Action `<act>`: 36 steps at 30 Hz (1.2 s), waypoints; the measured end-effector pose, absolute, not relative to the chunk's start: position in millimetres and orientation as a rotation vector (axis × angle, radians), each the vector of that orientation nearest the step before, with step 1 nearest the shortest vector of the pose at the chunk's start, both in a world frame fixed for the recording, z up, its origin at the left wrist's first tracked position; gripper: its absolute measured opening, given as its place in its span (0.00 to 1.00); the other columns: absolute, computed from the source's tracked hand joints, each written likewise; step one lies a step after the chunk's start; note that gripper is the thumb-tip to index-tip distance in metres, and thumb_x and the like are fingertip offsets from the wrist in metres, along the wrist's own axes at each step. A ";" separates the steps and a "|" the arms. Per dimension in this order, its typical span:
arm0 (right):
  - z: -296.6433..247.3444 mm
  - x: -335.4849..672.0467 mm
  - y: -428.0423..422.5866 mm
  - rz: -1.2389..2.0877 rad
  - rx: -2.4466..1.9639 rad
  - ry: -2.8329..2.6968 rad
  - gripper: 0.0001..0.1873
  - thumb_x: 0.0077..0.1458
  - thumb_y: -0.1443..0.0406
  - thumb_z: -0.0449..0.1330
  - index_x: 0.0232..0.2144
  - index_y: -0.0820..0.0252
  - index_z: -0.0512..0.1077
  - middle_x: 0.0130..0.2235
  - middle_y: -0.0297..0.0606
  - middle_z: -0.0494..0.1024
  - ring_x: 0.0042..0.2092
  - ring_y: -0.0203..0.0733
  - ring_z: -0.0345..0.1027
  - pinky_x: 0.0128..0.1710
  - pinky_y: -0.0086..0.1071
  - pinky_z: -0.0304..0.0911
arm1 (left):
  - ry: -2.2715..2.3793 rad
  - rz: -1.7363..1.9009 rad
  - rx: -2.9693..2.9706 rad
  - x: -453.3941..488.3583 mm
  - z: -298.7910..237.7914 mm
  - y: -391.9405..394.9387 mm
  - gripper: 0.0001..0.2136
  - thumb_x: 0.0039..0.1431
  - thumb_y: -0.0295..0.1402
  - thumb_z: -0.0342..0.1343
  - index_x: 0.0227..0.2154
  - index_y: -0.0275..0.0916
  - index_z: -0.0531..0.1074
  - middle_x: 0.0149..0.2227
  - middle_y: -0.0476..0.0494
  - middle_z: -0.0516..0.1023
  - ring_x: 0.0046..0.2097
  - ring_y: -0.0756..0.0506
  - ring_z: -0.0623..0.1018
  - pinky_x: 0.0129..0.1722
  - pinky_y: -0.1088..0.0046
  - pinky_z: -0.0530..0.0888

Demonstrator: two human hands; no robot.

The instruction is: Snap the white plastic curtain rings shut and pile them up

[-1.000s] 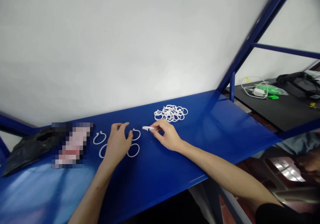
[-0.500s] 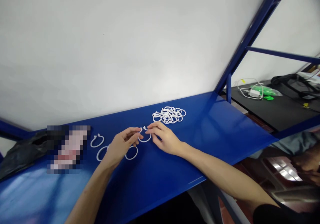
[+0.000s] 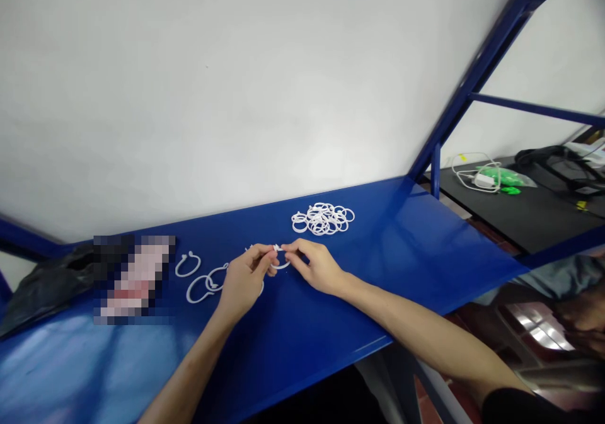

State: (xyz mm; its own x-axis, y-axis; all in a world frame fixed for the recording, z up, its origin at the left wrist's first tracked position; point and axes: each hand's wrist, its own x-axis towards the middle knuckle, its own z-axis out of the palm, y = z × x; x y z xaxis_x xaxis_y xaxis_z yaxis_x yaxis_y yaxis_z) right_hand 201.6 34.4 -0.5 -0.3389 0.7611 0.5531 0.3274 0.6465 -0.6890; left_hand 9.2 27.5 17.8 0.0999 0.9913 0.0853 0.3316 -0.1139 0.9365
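Between my hands is a white plastic shower curtain ring [image 3: 282, 266], its small knobbed ends pinched at the top. My left hand [image 3: 243, 279] grips its left side with thumb and fingers. On the other side, my right hand [image 3: 316, 265] pinches it near the ends. The fingers hide whether the ends are joined. To the left lie loose rings: one open ring [image 3: 188, 265] by itself, and two that overlap [image 3: 199, 290]. Another ring shows only in part behind my left hand. A pile of white rings [image 3: 324, 218] sits beyond my right hand.
The blue tabletop [image 3: 378, 241] runs along a white wall. At its left lie a black bag [image 3: 42, 279] and a pixelated item [image 3: 139, 276]. A blue frame post [image 3: 435, 169] stands at right; beyond it, a black shelf [image 3: 496, 210] holds a white cable and green pieces.
My hands have come closer together, bringing the ring's two ends toward each other. My left hand shifted right, uncovering more of the overlapping rings. The camera view moved slightly.
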 end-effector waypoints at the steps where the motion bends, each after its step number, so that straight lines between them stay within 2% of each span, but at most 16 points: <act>1: 0.6 202.7 33.6 0.559 -0.828 -1.953 0.08 0.68 0.65 0.55 0.44 0.58 0.73 0.39 0.39 0.80 0.38 0.38 0.75 0.40 0.32 0.70 | 1.369 1.031 1.601 10.3 17.2 26.0 0.15 0.59 0.47 0.55 0.32 0.40 0.74 0.26 0.48 0.78 0.28 0.47 0.77 0.32 0.71 0.74; 9: 2.7 210.6 29.2 0.388 -0.702 -2.141 0.10 0.70 0.67 0.52 0.44 0.61 0.72 0.38 0.42 0.78 0.38 0.40 0.72 0.39 0.33 0.70 | 1.450 0.968 1.946 11.1 17.6 17.1 0.12 0.62 0.41 0.51 0.27 0.42 0.73 0.23 0.51 0.77 0.25 0.48 0.76 0.32 0.72 0.70; 11: 4.7 208.3 29.4 0.400 -0.714 -2.105 0.09 0.69 0.67 0.53 0.45 0.61 0.72 0.38 0.42 0.79 0.39 0.39 0.72 0.39 0.33 0.70 | 1.430 0.988 2.024 9.9 20.6 17.9 0.12 0.63 0.41 0.51 0.30 0.42 0.75 0.26 0.51 0.79 0.28 0.48 0.77 0.34 0.72 0.72; 14: 8.7 206.6 34.3 0.404 -0.729 -2.014 0.07 0.67 0.68 0.56 0.44 0.59 0.73 0.40 0.41 0.78 0.41 0.40 0.72 0.43 0.35 0.70 | 1.416 1.010 2.156 3.9 24.3 23.6 0.12 0.64 0.42 0.52 0.39 0.44 0.77 0.35 0.48 0.83 0.34 0.46 0.79 0.39 0.71 0.73; 17: 12.0 216.0 50.0 0.327 -0.772 -2.004 0.06 0.65 0.69 0.58 0.41 0.57 0.75 0.42 0.40 0.78 0.45 0.41 0.71 0.49 0.38 0.68 | 1.515 0.952 2.282 -11.1 24.9 34.1 0.16 0.65 0.43 0.51 0.47 0.43 0.77 0.45 0.44 0.82 0.42 0.43 0.79 0.45 0.67 0.74; 20: 16.2 236.6 78.1 0.222 -0.924 -2.034 0.09 0.62 0.74 0.59 0.39 0.57 0.76 0.43 0.40 0.79 0.46 0.43 0.71 0.50 0.40 0.66 | 1.741 0.759 2.342 -31.7 21.8 44.8 0.18 0.65 0.42 0.49 0.49 0.38 0.75 0.41 0.41 0.82 0.47 0.38 0.76 0.50 0.60 0.71; 26: 32.2 262.1 143.7 0.172 -1.250 -2.094 0.12 0.58 0.78 0.59 0.37 0.61 0.78 0.40 0.40 0.77 0.40 0.39 0.70 0.44 0.32 0.65 | 1.915 0.243 2.437 -45.4 13.9 49.1 0.18 0.64 0.39 0.49 0.50 0.39 0.75 0.44 0.38 0.80 0.49 0.34 0.74 0.47 0.57 0.70; 30: 33.8 254.8 169.9 0.167 -1.292 -2.126 0.12 0.57 0.79 0.57 0.36 0.63 0.78 0.39 0.39 0.76 0.36 0.37 0.69 0.43 0.30 0.64 | 1.977 0.193 2.441 -35.4 12.8 46.3 0.17 0.65 0.37 0.47 0.52 0.39 0.73 0.47 0.37 0.79 0.51 0.34 0.73 0.47 0.56 0.69; 34: 22.3 248.2 172.6 0.135 -1.331 -2.142 0.14 0.59 0.78 0.54 0.38 0.63 0.77 0.44 0.42 0.75 0.39 0.38 0.69 0.45 0.31 0.64 | 2.011 0.192 2.433 -31.2 14.2 45.7 0.17 0.65 0.39 0.47 0.50 0.39 0.73 0.47 0.38 0.79 0.51 0.34 0.72 0.48 0.56 0.68; 36: 18.4 249.2 167.1 0.125 -1.348 -2.175 0.14 0.57 0.79 0.55 0.36 0.63 0.78 0.43 0.42 0.75 0.41 0.40 0.69 0.46 0.33 0.65 | 2.046 0.212 2.421 -30.8 15.4 45.3 0.17 0.66 0.40 0.47 0.49 0.39 0.74 0.47 0.38 0.80 0.52 0.34 0.72 0.49 0.55 0.68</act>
State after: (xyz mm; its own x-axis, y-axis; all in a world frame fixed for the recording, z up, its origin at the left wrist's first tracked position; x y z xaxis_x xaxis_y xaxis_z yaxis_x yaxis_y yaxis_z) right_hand 249.2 167.1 18.4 -0.3278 0.8473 0.4179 0.7936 0.4870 -0.3647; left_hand -30.8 45.3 15.4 0.1620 0.9790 0.1241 0.9836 -0.1702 0.0592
